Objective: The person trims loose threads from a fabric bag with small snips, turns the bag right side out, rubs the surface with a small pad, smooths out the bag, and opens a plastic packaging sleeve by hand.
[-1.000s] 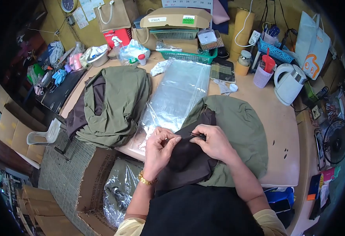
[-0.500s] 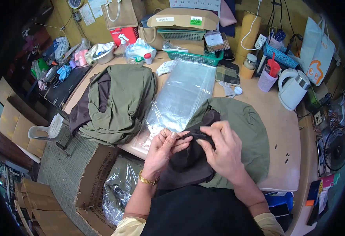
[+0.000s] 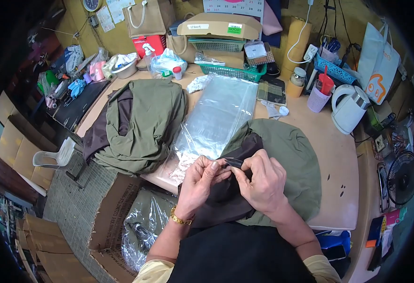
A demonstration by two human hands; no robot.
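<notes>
A green garment (image 3: pixel 289 160) with dark brown lining (image 3: pixel 221 200) lies on the table's front part, beneath my hands. My left hand (image 3: pixel 200 181) pinches an edge of the dark fabric. Close beside it, my right hand (image 3: pixel 261 181) is closed on a small dark tool (image 3: pixel 234 162) that looks like thread snips, its tip at the fabric edge. Another green garment (image 3: pixel 145 122) with brown lining lies folded at the left. Clear plastic bags (image 3: pixel 219 108) lie flat between the two garments.
An open cardboard box (image 3: pixel 110 217) with plastic-wrapped cloth stands below the table's left front. Green baskets (image 3: pixel 233 70) are at the back. A white kettle (image 3: pixel 348 108), a pink cup (image 3: pixel 318 96) and a fan (image 3: pixel 402 174) are at the right. A plastic chair (image 3: pixel 58 155) stands left.
My right hand has turned and come lower beside my left hand, and the dark tool's tips now show between them. Both hands stay near the fabric edge.
</notes>
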